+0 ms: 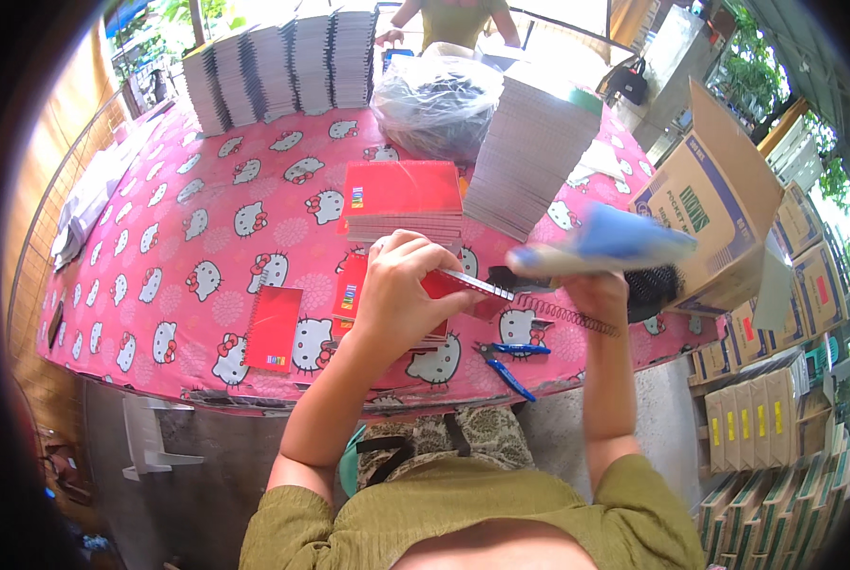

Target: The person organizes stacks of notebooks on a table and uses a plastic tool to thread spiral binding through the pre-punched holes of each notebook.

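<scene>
My left hand (401,285) is closed on a red notebook (447,283), held edge-up above the table with its punched edge toward the right. A dark spiral wire coil (563,312) stretches from that edge across to my right wrist. My right hand (598,293) is raised with a flat blue-and-beige thing (610,242), smeared by motion, so its kind is unclear; it covers most of my fingers. Below the coil, blue-handled cutting pliers (508,366) rest on the cloth. Red notebooks (351,290) lie under and beside my left hand.
A pink cartoon-print cloth (159,275) covers the table. A coil-bound red notebook (274,328) lies left, a red stack (401,190) ahead. Paper stacks (529,152), bound-book stacks (282,66) and a plastic bag (439,100) stand behind. Right are cartons (700,199); a person (458,21) sits opposite.
</scene>
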`<action>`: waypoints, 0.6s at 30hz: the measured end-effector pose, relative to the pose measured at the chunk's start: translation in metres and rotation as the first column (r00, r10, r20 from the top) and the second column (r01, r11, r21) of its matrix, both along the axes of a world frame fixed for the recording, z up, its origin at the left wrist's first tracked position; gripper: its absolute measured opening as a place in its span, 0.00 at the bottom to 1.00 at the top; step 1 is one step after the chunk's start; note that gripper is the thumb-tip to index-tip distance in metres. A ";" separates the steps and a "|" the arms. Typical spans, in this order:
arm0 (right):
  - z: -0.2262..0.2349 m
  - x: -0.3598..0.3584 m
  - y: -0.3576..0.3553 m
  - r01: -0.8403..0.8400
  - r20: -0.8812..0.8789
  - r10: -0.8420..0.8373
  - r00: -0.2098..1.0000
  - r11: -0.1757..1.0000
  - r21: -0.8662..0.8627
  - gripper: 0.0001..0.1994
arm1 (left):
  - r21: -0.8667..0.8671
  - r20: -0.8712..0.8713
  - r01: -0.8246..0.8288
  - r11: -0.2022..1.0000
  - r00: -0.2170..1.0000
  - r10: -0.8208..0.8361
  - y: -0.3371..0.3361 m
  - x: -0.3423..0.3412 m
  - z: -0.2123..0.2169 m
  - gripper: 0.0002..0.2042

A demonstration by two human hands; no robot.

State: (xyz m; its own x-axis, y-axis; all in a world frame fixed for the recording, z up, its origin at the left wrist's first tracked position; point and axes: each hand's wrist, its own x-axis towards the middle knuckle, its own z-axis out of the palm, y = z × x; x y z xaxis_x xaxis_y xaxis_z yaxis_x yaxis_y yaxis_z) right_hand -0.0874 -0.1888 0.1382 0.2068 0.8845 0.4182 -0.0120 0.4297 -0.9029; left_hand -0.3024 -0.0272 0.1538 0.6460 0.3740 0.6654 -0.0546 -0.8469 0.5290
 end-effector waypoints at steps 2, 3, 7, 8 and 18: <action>0.013 -0.001 0.009 -0.028 0.038 0.028 0.999 1.000 0.009 0.12 | -0.007 0.001 0.003 1.000 1.000 -0.003 0.000 0.003 0.001 0.15; 0.012 0.000 0.008 0.264 0.394 -0.183 0.901 0.951 -0.162 0.13 | -0.010 -0.002 0.008 1.000 1.000 -0.008 0.001 0.003 0.003 0.15; 0.014 0.000 0.006 0.088 0.036 -0.084 0.996 0.987 -0.134 0.12 | -0.012 -0.022 0.018 1.000 1.000 -0.018 0.002 0.000 -0.002 0.15; 0.014 0.002 0.010 0.079 0.146 -0.059 0.988 0.988 -0.134 0.13 | -0.047 -0.033 0.021 0.999 0.999 -0.023 0.004 0.001 -0.001 0.16; 0.011 0.007 0.020 0.323 0.505 -0.238 0.830 0.943 -0.085 0.16 | -0.242 -0.144 0.037 0.970 0.987 -0.073 0.004 -0.008 0.014 0.16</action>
State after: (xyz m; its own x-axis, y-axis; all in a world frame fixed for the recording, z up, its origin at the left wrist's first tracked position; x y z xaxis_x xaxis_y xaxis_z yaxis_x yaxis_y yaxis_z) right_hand -0.0805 -0.1683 0.1489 0.2664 0.8823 0.3881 0.5402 0.1968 -0.8182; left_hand -0.3104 -0.0228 0.1675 0.7558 0.4706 0.4554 -0.0019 -0.6938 0.7201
